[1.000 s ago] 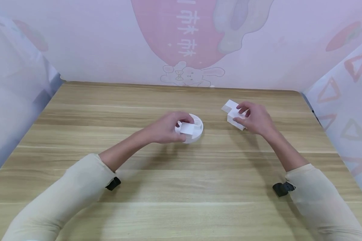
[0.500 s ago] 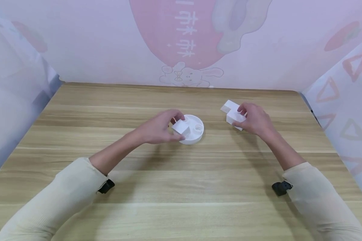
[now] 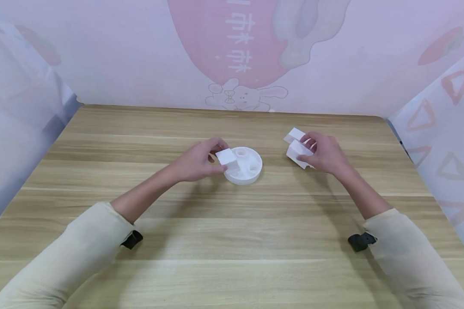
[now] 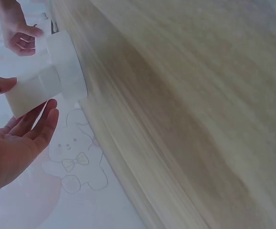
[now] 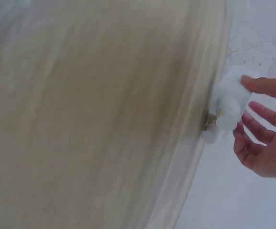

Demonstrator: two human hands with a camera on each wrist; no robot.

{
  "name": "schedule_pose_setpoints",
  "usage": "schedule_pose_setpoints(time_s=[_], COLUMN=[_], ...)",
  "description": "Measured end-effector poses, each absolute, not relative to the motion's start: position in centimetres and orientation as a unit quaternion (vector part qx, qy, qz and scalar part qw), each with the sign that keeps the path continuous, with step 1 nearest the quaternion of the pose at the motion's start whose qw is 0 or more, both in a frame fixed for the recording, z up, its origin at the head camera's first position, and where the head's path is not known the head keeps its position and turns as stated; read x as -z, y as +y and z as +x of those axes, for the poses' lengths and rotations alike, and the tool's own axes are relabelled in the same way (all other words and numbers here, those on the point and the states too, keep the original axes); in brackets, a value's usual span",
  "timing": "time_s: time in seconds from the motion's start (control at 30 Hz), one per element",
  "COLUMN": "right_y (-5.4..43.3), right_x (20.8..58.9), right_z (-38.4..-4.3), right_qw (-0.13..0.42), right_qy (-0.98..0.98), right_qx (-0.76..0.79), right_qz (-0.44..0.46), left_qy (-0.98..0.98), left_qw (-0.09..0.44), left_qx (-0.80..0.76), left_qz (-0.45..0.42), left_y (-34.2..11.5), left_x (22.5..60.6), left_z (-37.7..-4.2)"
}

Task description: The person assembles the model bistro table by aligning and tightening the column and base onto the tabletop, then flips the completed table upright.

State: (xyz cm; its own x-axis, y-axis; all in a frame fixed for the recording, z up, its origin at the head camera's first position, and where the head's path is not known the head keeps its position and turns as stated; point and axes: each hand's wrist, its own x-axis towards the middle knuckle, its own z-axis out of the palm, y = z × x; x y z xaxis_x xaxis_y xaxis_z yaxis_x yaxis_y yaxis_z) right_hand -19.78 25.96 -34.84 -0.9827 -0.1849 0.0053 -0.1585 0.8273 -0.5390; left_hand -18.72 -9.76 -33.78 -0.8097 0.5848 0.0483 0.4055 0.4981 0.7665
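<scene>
Left hand pinches 1 white block; right hand pinches another block

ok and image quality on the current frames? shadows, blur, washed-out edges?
Head: clearest of the three, soft shadows on the wooden tabletop. Left wrist: hazy, low contrast; white block and round base nearly merge with the pale wall. Right wrist: most blurred, wood grain smeared, pegged block soft-edged.
</scene>
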Motion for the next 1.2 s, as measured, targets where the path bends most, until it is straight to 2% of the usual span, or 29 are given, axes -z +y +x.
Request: schedule_pose_setpoints(time_s=[0.2,0.6,1.2], right_y=[24.9,22.2,18.7], right_x=[34.1,33.6,33.6], right_z=[-19.4,-18.7,-17.6], right_qw=[0.018,0.073,0.101], right_qy=[0.919,0.78,0.74], right_qx=[0.376,0.615,0.646], right_qz=[-0.12,-0.088,-0.157], left_qy=[0.855,0.849,0.847], left_qw=[0.112,0.091,0.097], left_qx=[-0.407,-0.426,-0.446], left_qz=[0.3,0.299,0.273], left_y=[-10.7,-11.0,-10.9], left_x=[33.5,33.2,33.3], left_z=[-18.9,-19.1,-19.4])
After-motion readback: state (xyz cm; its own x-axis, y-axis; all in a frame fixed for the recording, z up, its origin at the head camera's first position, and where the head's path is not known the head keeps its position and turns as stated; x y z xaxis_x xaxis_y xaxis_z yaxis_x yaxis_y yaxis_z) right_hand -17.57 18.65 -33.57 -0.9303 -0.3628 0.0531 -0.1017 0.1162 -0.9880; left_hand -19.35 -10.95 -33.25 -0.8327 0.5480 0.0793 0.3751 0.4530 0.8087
